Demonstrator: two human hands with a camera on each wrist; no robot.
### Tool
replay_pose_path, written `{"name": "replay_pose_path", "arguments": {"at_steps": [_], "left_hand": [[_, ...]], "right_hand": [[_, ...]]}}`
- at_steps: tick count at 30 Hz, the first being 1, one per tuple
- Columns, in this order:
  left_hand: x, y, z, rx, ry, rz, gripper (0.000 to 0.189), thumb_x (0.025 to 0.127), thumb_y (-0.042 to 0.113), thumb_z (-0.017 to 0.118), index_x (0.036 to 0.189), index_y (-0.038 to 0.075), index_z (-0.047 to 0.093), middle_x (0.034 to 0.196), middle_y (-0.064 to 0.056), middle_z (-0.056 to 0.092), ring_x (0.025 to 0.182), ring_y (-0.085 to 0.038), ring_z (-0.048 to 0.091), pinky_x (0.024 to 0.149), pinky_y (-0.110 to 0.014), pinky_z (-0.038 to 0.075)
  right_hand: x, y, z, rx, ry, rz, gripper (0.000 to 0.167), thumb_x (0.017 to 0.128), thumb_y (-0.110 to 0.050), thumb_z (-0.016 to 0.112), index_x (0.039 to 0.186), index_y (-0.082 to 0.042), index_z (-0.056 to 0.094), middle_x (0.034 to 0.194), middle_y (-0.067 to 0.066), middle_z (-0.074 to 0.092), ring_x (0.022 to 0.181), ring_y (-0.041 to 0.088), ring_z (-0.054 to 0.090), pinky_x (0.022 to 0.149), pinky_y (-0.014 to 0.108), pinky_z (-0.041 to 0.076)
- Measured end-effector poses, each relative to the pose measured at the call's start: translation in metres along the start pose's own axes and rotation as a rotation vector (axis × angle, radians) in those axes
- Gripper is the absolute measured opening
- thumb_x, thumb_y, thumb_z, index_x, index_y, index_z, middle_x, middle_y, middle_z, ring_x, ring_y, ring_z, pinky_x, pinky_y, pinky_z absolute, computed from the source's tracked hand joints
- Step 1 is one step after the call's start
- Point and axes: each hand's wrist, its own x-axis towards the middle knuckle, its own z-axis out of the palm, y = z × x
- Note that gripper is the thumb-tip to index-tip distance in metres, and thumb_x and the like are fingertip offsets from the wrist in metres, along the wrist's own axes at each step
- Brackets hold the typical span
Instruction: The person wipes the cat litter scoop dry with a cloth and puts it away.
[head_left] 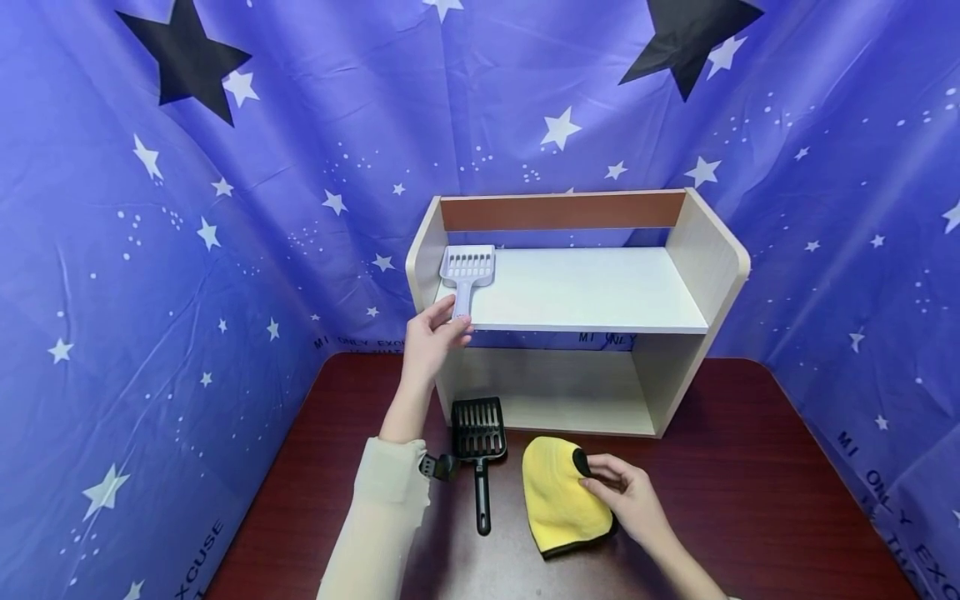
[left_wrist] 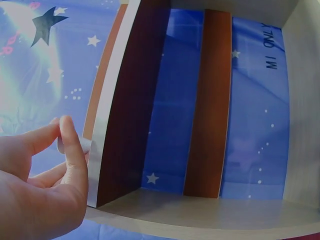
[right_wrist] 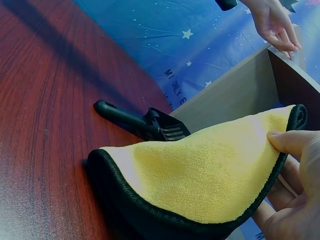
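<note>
My left hand (head_left: 433, 337) pinches the handle end of a pale lavender slotted litter scoop (head_left: 468, 265), whose head lies over the left end of the white upper shelf. In the left wrist view, thumb and fingertips meet on the handle at the shelf's front edge; the scoop's head is hidden there. Above the table front, my right hand (head_left: 630, 500) pinches the black-edged border of a yellow cloth (head_left: 558, 496) between thumb and fingers. The cloth droops in a fold, as the right wrist view shows. A black slotted scoop (head_left: 480, 429) lies between both arms, its handle toward me.
A pale wooden two-tier shelf (head_left: 652, 383) stands at the back of the dark red table (head_left: 765, 500), with a brown rail (head_left: 562, 212) across its top rear. Blue star-printed curtains (head_left: 300, 167) hang behind and at both sides.
</note>
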Motion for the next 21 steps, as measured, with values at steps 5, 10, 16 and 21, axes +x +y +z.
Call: {"name": "replay_pose_path", "arguments": {"at_steps": [5, 10, 16, 21], "left_hand": [[-0.003, 0.000, -0.002, 0.005, 0.016, 0.000, 0.057, 0.090, -0.008, 0.064, 0.143, -0.007, 0.047, 0.140, -0.030, 0.055, 0.066, 0.001, 0.067, 0.063, -0.014, 0.058], [-0.011, 0.000, -0.007, 0.010, 0.018, 0.013, 0.058, 0.089, -0.010, 0.064, 0.144, -0.008, 0.046, 0.142, -0.029, 0.053, 0.070, 0.003, 0.068, 0.067, -0.014, 0.059], [-0.025, 0.001, -0.012, 0.039, 0.018, 0.047, 0.058, 0.088, -0.008, 0.066, 0.143, -0.005, 0.047, 0.145, -0.024, 0.052, 0.074, 0.004, 0.068, 0.071, -0.017, 0.060], [-0.039, -0.006, -0.020, 0.071, 0.029, 0.090, 0.057, 0.088, -0.007, 0.067, 0.142, -0.002, 0.050, 0.145, -0.021, 0.054, 0.078, 0.004, 0.069, 0.074, -0.019, 0.061]], "right_hand": [[-0.001, 0.001, -0.001, -0.003, 0.012, 0.008, 0.024, 0.086, 0.007, 0.070, 0.107, 0.015, 0.064, 0.098, -0.017, 0.075, 0.090, -0.005, 0.069, 0.073, 0.013, 0.058], [0.000, 0.002, -0.001, 0.016, 0.008, -0.014, 0.024, 0.085, 0.009, 0.069, 0.107, 0.017, 0.063, 0.098, -0.017, 0.074, 0.090, -0.005, 0.069, 0.073, 0.013, 0.058], [0.000, 0.002, -0.002, 0.021, 0.011, -0.023, 0.024, 0.085, 0.009, 0.069, 0.107, 0.016, 0.063, 0.098, -0.017, 0.075, 0.090, -0.005, 0.069, 0.073, 0.013, 0.057], [0.001, 0.004, -0.003, 0.006, 0.022, -0.014, 0.023, 0.085, 0.009, 0.069, 0.106, 0.015, 0.064, 0.097, -0.017, 0.075, 0.090, -0.005, 0.069, 0.073, 0.013, 0.057]]}}
